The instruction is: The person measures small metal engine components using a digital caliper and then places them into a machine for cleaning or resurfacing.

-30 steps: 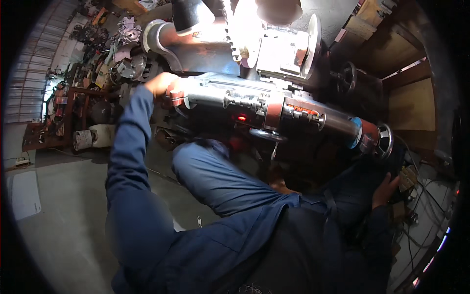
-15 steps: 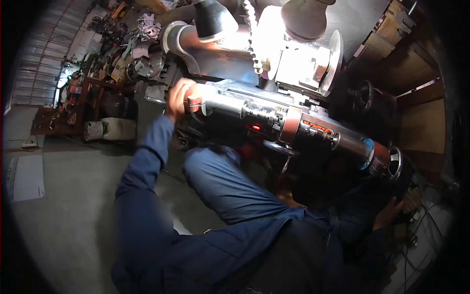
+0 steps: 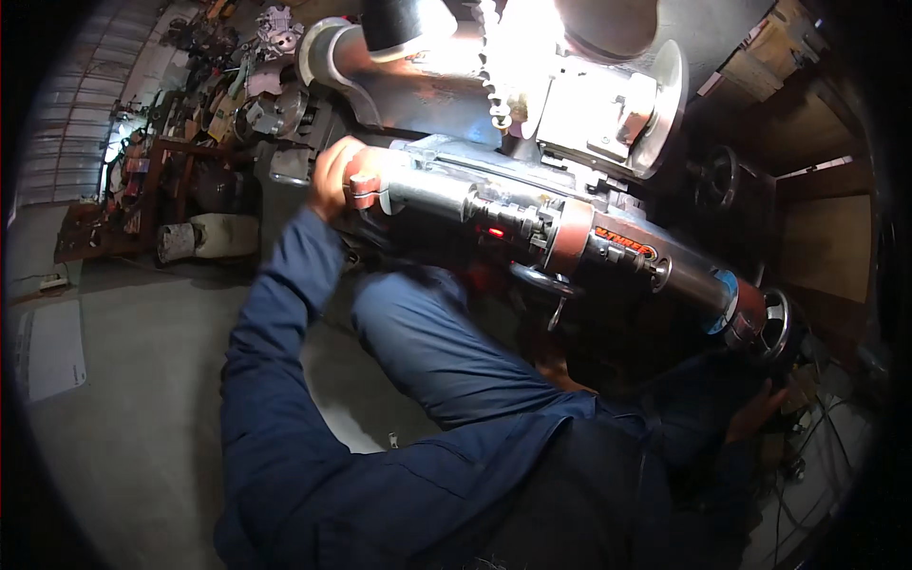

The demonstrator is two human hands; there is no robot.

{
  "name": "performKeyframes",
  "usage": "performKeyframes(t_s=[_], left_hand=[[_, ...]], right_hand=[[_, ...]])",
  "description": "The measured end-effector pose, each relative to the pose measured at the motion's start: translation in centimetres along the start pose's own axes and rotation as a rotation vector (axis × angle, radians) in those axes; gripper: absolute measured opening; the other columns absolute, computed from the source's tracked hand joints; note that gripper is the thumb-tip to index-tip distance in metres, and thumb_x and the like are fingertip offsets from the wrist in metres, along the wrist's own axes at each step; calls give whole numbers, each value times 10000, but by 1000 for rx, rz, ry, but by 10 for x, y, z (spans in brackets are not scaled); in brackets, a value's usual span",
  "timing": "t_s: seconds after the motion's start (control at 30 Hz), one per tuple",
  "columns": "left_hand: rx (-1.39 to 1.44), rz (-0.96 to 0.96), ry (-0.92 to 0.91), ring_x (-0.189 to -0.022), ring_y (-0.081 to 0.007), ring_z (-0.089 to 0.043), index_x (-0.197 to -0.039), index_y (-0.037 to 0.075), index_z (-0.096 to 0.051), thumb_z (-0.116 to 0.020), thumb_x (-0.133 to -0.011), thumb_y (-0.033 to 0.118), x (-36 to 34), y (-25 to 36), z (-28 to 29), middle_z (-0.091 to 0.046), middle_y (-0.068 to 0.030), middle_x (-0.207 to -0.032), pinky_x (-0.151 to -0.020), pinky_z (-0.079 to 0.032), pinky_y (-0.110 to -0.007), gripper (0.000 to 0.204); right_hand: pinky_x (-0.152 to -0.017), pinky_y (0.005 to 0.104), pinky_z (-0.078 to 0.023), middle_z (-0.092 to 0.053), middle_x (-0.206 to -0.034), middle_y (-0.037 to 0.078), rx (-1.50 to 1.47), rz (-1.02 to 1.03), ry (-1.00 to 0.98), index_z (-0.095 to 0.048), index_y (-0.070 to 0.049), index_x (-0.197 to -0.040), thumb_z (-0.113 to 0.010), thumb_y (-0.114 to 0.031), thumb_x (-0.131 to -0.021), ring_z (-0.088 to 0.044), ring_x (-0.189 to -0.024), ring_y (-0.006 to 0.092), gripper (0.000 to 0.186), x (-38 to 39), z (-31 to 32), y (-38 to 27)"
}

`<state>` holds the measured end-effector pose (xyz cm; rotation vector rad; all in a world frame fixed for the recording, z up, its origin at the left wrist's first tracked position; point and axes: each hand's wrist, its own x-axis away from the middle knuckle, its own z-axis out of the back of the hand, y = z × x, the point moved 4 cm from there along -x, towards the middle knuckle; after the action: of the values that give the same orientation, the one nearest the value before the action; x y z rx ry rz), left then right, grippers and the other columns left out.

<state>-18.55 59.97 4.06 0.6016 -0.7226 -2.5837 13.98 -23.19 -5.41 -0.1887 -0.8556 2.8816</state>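
My left hand point(image 3: 334, 179) curls its fingers round the left end of a long steel cylinder point(image 3: 432, 198), beside a red clamp collar point(image 3: 364, 190). Whatever lies under the palm is hidden. The cylinder belongs to a grinding machine, with a red middle bracket point(image 3: 570, 236) and a second steel cylinder point(image 3: 698, 290) in line to the right. A chrome handwheel point(image 3: 777, 323) sits at the far right end. Below that wheel, in shadow, is my right hand point(image 3: 755, 415); its fingers are too dark to make out, and nothing shows clearly in it.
A lamp glares over a grey disc wheel point(image 3: 668, 109) behind the cylinders. A segmented hose point(image 3: 489, 66) hangs beside it. Another handwheel point(image 3: 543, 280) juts toward my knee. Metal parts crowd the back left; cables point(image 3: 822, 437) trail at the lower right.
The view has shifted slightly, with the lamp and upper machine parts higher in the picture. My left hand still grips the cylinder's end, and the right stays low by the far-right handwheel.
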Motion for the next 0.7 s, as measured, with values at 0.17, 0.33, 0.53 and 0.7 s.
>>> performKeyframes(t_s=[0.17,0.33,0.53,0.7], left_hand=[[183,910,-918,-687,-221,-656,-792,50,-641,-446,-997,215,-8,-16,-13,-673,-68,-805,-614,-532,-347,328],[229,-25,220,-902,-258,-670,-1014,-18,-652,-452,-1000,199,-1,13,8,-687,-137,-963,-854,-519,-379,295],[249,673,-840,-896,-257,-677,-925,-12,-672,-562,-956,204,-7,-55,-15,-705,-144,-985,-774,-528,-368,245],[152,-137,6,-996,-293,-660,-1039,-48,-651,-408,-1016,196,9,-18,-2,-685,-161,-1015,-926,-500,-381,345]], right_hand=[[-1243,416,-212,-291,-1620,280,-105,117,-28,-280,68,-1559,-490,-452,-1072,-269,-1521,355,743,-3,-3,-13],[-1242,412,-214,-319,-1605,281,-85,21,27,-285,79,-1551,-497,-404,-1075,-294,-1510,355,710,-3,-5,5],[-1228,425,-236,-348,-1589,276,-262,68,-141,-304,78,-1538,-500,-379,-1077,-329,-1487,368,679,-16,-15,18],[-1230,437,-236,-353,-1581,285,94,164,62,-296,77,-1540,-468,-351,-1086,-322,-1490,383,647,-6,-7,3]])
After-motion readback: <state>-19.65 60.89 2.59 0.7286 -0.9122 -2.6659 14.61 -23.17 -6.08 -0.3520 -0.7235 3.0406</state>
